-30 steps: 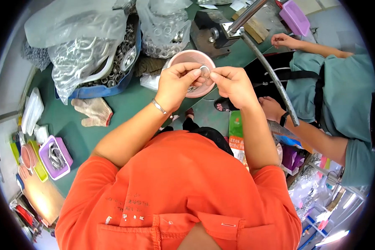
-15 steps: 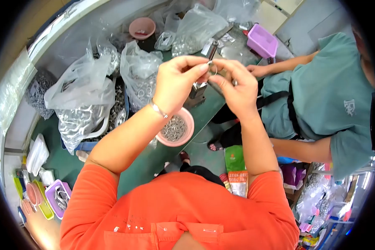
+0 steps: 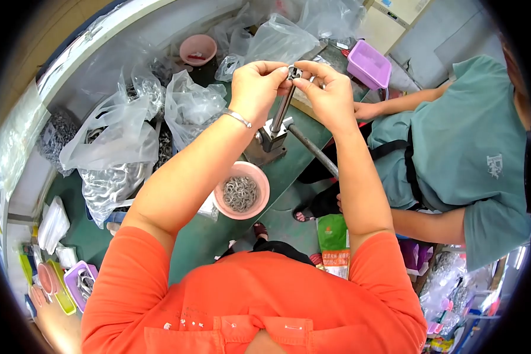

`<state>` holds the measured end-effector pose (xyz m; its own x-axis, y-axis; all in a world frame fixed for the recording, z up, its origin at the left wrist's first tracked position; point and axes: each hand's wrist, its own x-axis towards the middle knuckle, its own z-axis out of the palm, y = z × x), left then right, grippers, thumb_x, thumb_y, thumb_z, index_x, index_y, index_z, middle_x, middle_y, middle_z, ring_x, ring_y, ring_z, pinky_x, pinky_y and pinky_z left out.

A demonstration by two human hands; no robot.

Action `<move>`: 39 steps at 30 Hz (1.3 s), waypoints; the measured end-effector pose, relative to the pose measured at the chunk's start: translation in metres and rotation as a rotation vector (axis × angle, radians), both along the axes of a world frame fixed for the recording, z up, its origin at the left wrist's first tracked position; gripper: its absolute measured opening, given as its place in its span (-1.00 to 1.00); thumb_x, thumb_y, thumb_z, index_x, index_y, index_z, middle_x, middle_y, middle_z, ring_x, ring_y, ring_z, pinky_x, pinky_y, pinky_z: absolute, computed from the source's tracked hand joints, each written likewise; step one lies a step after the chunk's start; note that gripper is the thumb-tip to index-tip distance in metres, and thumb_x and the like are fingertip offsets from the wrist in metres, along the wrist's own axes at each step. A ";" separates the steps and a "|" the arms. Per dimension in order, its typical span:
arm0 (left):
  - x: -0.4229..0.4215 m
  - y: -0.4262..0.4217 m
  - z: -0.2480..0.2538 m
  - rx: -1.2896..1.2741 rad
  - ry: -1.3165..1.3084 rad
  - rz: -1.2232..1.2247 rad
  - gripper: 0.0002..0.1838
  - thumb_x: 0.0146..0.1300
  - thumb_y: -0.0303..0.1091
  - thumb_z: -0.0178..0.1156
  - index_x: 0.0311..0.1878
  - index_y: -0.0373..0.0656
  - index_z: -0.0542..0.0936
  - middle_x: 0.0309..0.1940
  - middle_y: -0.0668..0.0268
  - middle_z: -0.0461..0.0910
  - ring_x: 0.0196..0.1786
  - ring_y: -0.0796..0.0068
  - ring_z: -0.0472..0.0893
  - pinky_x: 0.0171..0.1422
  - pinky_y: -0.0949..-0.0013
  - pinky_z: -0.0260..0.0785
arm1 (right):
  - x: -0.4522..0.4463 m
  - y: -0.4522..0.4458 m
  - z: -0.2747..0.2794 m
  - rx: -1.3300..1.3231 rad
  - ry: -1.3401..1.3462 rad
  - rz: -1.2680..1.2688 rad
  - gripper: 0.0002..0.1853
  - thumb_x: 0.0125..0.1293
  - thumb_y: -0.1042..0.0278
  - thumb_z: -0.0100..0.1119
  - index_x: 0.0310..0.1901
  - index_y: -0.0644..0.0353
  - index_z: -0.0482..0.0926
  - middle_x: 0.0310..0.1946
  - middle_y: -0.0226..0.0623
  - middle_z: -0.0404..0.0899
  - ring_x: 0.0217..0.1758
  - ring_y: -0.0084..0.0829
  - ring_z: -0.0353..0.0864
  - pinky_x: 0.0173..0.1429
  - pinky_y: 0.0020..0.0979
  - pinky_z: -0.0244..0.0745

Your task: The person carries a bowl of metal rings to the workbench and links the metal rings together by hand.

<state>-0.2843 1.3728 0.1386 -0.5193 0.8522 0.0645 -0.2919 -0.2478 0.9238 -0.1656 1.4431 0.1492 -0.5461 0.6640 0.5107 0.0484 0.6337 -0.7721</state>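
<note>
My left hand (image 3: pixel 256 89) and my right hand (image 3: pixel 326 94) meet above the green bench, thumbs and forefingers pinched at a small silver metal ring (image 3: pixel 294 72). The ring is at the upper end of a steel post (image 3: pixel 282 111); fingers partly cover it, and I cannot tell whether it sits around the post. A metal block (image 3: pixel 271 139) holds the post's foot, with a rod (image 3: pixel 314 151) slanting off to the right. Nearer me, a pink bowl (image 3: pixel 263 202) contains many small metal rings (image 3: pixel 240 193).
Clear plastic bags (image 3: pixel 109 150) of metal parts crowd the left of the green bench (image 3: pixel 197 251). At the back are a pink bowl (image 3: pixel 198 41) and a purple basket (image 3: pixel 369 64). A co-worker in a green shirt (image 3: pixel 454 141) sits close on the right.
Both hands have moved slightly up and away from me, bringing the ring to the post's upper end. The post, block and rod now show more fully below them.
</note>
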 end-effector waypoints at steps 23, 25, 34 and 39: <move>0.001 0.000 -0.017 -0.128 0.113 -0.013 -0.86 0.11 -0.46 0.13 -0.28 -0.31 0.56 -0.43 0.32 0.56 -0.44 0.60 0.50 -0.32 0.53 0.39 | 0.001 0.000 -0.026 -0.112 -0.118 -0.042 -0.73 -0.07 0.47 0.24 -0.24 0.30 0.56 -0.51 -0.29 0.52 -0.42 -0.45 0.47 -0.30 -0.46 0.35; -0.001 0.003 -0.024 -0.118 0.124 0.003 -0.87 0.10 -0.49 0.13 -0.31 -0.34 0.56 -0.44 0.29 0.56 -0.46 0.59 0.51 -0.35 0.53 0.40 | 0.001 -0.001 -0.030 -0.144 -0.117 -0.034 -0.73 -0.07 0.47 0.25 -0.25 0.30 0.57 -0.52 -0.28 0.52 -0.42 -0.45 0.47 -0.30 -0.47 0.35; -0.001 -0.007 -0.044 -0.112 0.301 0.014 -0.82 0.10 -0.49 0.11 -0.23 -0.35 0.56 -0.47 0.29 0.57 -0.48 0.62 0.48 -0.39 0.56 0.35 | 0.007 -0.011 -0.043 -0.197 -0.124 -0.042 -0.70 -0.04 0.53 0.24 -0.19 0.29 0.54 -0.59 -0.47 0.43 -0.51 -0.65 0.34 -0.41 -0.57 0.28; 0.009 -0.073 -0.092 -0.036 0.412 0.196 -0.79 0.12 -0.43 0.14 -0.16 -0.23 0.50 -0.45 0.42 0.46 -0.51 0.68 0.38 -0.48 0.60 0.23 | 0.048 -0.044 -0.084 -0.957 0.297 0.113 -0.75 0.22 0.30 0.02 -0.10 0.21 0.39 -0.40 -0.44 0.41 -0.40 -0.66 0.36 -0.40 -0.59 0.27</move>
